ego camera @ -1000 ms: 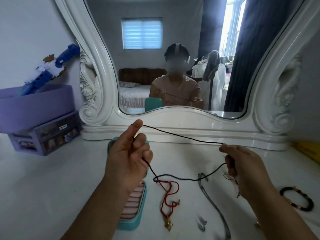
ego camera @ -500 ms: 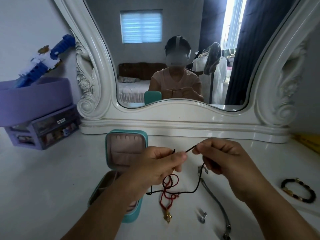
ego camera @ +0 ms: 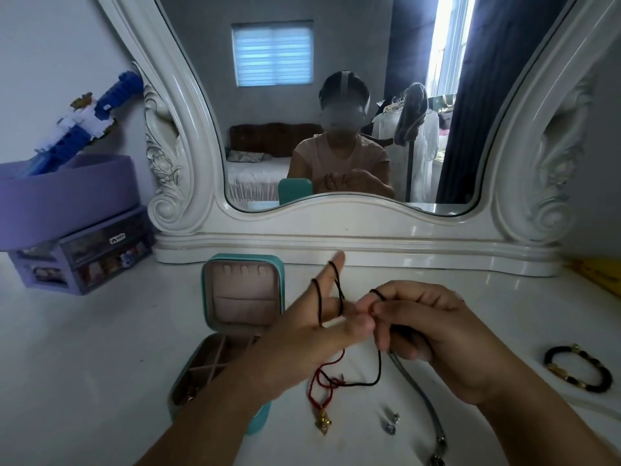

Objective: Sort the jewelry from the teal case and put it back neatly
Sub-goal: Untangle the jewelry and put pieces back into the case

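Teal case (ego camera: 215,290) stands open on white vanity top (ego camera: 100,348), lid upright, just in front of mirror frame (ego camera: 336,227). L hand (ego camera: 302,334) hovers right of the case w/ fingers spread straight; black cord (ego camera: 336,290) loops round two of them. R hand (ego camera: 433,334), touching the L fingertips, pinches the cord's other end; rest of cord hangs down to the top. Below the hands, right of the case: red cord w/ gold pendant (ego camera: 322,420), two small silver pieces (ego camera: 391,423) (prob. earrings, too small to tell), grey chain (ego camera: 416,395). Black bead bracelet (ego camera: 576,368) lies well right of the case.
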Demonstrator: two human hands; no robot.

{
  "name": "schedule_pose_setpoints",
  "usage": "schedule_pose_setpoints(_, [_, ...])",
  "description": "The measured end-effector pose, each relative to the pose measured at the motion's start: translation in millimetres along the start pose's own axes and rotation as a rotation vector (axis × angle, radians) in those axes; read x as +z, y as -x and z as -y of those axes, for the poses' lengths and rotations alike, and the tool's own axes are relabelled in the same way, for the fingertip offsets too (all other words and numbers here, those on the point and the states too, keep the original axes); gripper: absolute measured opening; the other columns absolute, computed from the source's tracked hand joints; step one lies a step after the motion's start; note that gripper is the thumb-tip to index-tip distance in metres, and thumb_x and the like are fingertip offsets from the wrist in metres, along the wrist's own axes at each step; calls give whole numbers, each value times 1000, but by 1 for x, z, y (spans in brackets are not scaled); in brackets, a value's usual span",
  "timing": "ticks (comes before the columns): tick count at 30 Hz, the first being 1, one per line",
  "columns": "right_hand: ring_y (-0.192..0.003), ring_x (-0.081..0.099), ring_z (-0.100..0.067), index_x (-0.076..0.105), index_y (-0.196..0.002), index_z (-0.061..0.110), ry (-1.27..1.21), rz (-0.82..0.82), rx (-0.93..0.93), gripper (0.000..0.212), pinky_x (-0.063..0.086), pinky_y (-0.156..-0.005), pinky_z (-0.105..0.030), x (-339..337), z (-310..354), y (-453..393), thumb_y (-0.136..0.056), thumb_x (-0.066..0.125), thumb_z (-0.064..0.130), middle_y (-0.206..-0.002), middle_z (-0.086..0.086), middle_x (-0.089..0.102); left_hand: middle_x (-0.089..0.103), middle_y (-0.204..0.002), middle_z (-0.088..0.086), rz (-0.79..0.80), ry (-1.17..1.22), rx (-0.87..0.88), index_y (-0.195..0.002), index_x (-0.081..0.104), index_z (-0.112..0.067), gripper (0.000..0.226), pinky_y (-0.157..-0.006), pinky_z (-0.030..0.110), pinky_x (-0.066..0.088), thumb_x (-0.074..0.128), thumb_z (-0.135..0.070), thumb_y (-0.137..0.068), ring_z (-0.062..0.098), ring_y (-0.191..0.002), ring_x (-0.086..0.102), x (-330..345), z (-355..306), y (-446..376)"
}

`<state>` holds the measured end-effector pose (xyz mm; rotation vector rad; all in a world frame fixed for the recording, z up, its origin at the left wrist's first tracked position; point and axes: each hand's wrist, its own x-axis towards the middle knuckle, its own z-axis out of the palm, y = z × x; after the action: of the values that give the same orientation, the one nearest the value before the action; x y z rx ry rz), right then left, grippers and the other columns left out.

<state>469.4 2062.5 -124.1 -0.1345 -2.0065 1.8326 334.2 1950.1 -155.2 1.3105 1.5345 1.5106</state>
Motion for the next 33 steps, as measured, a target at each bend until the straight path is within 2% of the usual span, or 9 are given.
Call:
schedule_pose_setpoints(3, [-38,36,-12,73,-85,9,-87,-74,9,19,33,-42,-20,-8,0,-1,-74,59,15,-47,-7,50,61,-58,-8,-78,-138,10,-82,68,-34,6,-59,19,46,70,-35,-75,3,-53,56,1,-5,3])
schedule_pose_setpoints(6, [-37,34,-12,70,-77,10,-158,-182,42,14,28,-46,-25,-15,0,-4,-69,59,11,-47,-6,46,59,-52,-5,-25,247,2,-51,61,-21,29,-37,12,32,73,-38,-71,0,-33,35,-10,-8,5])
schedule_pose_setpoints(10, [-40,37,-14,68,-71,8,-58,-27,102,11,31,-45,-23,-6,-4,-3,-63,61,6,-47,-6,51,66,-118,6,342,913,201,-111,63,-12,27,-46,13,34,53,-28,-91,3,-43,35,-18,-12,6])
schedule_pose_setpoints(13, [-45,38,-14,65,-55,18,14,124,144,10,33,-46,-20,1,-2,0,-63,61,15,-48,-4,51,53,-137,-4,116,862,188,-134,47,-24,54,-41,11,32,62,-25,-83,0,-40,39,-17,-14,5])
schedule_pose_setpoints(17, [-46,37,-15,59,-49,19,-51,95,116,10,33,-44,-20,-4,-2,0,-56,62,26,-49,-5,49,68,-113,-14,-212,264,6,-123,52,-34,44,-38,13,32,58,-18,-83,2,-39,33,-6,-15,1])
schedule_pose_setpoints(22, [-52,49,-18,61,-60,8,-214,81,122,20,44,-52,-21,-9,-10,-4,-56,60,27,-54,-11,53,57,-59,-5,-144,-233,14,-66,66,-25,11,-55,23,39,72,-33,-70,10,-56,45,9,-6,3])
schedule_pose_setpoints(25, [-52,49,-19,59,-55,9,-305,26,145,19,44,-52,-23,-10,-13,-7,-53,60,28,-51,-9,53,58,-56,-5,-165,-65,-38,-59,62,-17,24,-60,21,40,79,-34,-64,5,-56,49,3,-12,5])
schedule_pose_setpoints(30, [-57,48,-20,60,-53,9,-294,-31,136,19,43,-63,-27,-6,-14,-8,-52,61,28,-42,-4,42,66,-62,-4,105,460,-28,-65,64,-13,32,-68,19,45,79,-39,-55,7,-65,56,-5,-13,7])
schedule_pose_setpoints(33, [-59,52,-21,60,-56,9,-372,-20,143,18,45,-67,-29,-4,-15,-9,-56,62,27,-42,-2,38,67,-70,-10,296,672,-3,-100,72,-19,35,-81,23,45,66,-44,-77,6,-74,58,-7,-9,7])
